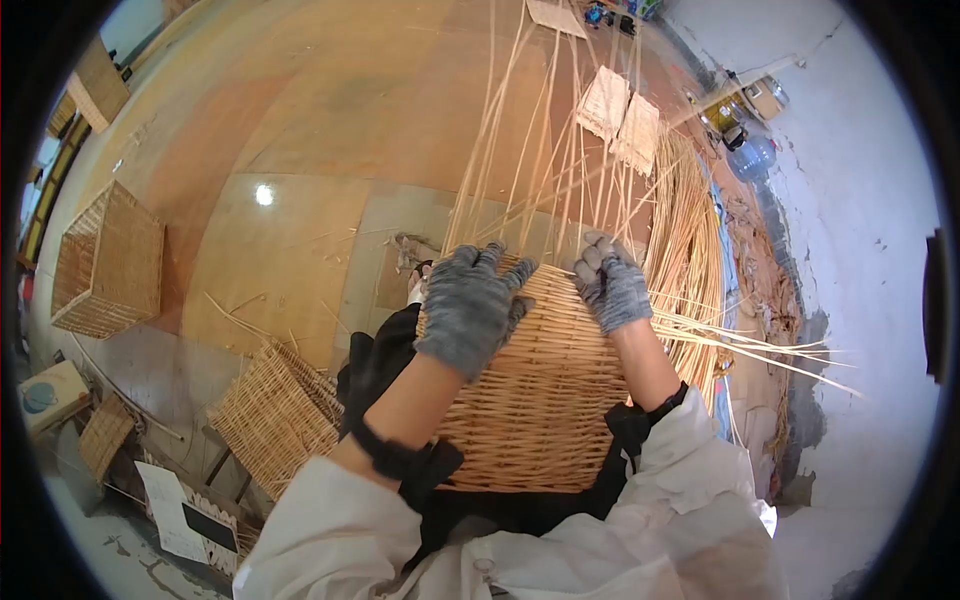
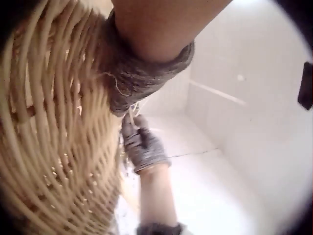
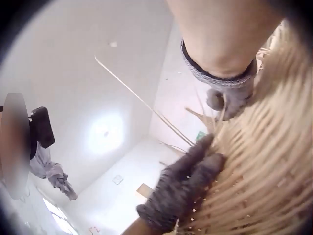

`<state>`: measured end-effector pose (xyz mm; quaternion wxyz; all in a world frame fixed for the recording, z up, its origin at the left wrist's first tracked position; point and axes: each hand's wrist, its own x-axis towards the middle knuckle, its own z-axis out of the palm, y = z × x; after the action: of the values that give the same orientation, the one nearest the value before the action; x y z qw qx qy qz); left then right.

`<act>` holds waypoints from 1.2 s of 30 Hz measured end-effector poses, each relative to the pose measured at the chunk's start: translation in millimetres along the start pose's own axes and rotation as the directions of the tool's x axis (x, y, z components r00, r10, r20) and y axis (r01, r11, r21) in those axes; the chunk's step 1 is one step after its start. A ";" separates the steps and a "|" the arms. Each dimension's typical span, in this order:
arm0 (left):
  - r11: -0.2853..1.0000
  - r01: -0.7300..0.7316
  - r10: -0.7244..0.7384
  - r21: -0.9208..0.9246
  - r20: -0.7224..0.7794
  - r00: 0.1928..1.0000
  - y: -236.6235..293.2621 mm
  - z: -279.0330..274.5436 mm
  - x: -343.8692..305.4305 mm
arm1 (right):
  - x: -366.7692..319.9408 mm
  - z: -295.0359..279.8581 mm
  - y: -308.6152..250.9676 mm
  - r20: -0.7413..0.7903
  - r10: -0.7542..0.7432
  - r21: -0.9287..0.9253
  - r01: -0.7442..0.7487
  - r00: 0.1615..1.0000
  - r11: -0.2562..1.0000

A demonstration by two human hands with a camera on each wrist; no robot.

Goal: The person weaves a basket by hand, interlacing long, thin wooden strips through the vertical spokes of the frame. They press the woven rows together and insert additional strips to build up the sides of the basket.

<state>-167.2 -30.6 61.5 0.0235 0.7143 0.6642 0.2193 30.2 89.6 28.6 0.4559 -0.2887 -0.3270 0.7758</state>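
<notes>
A woven wicker piece (image 1: 540, 390) lies against the person's lap, with long loose canes (image 1: 515, 150) rising from its far edge. Both hands wear grey knit gloves. At the left of that edge rests the left hand (image 1: 468, 305); in the right wrist view its index finger and thumb (image 3: 211, 167) stretch fairly straight along the weave. The right hand (image 1: 608, 285) is at the edge's right end, fingers bent. In the left wrist view it pinches a thin cane (image 2: 131, 116) between thumb and fingers. Its fingertips are partly hidden behind the weave in the right wrist view.
A bundle of long canes (image 1: 690, 240) lies to the right, beside the wall. Two flat pale pieces (image 1: 620, 118) sit on the canes ahead. Finished wicker baskets (image 1: 110, 265) and a woven piece (image 1: 275, 410) stand at left. A clear water jug (image 1: 752, 157) stands far right.
</notes>
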 end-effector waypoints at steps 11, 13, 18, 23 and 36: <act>0.943 0.331 -0.331 0.010 -0.003 0.943 36.0 27.4 24.5 | 3.1 5.4 -30.3 -0.237 -0.503 -0.648 0.251 0.831 0.720; 0.996 0.083 -0.083 -0.012 -0.031 0.996 37.9 39.6 35.4 | -7.6 -39.9 -44.9 -0.281 -0.358 -0.447 0.209 0.890 0.870; 0.998 -0.066 0.059 0.000 0.440 0.896 62.6 43.9 57.2 | 55.7 -11.6 -47.4 0.242 -0.642 -0.888 0.433 0.728 0.156; 1.000 0.018 -0.023 0.017 0.330 0.944 73.6 30.2 38.7 | 32.0 20.3 -48.1 -0.147 -0.431 -0.927 0.029 0.890 0.374; 0.914 -0.211 0.025 -0.348 -0.469 0.883 61.5 20.2 -65.0 | -89.2 9.0 15.2 0.266 -0.289 -0.892 0.121 0.919 -0.436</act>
<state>-103.9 -94.8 45.0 -0.0050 0.6636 0.5484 0.5087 52.9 1.8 35.8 0.1700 -0.5049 -0.8455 0.0370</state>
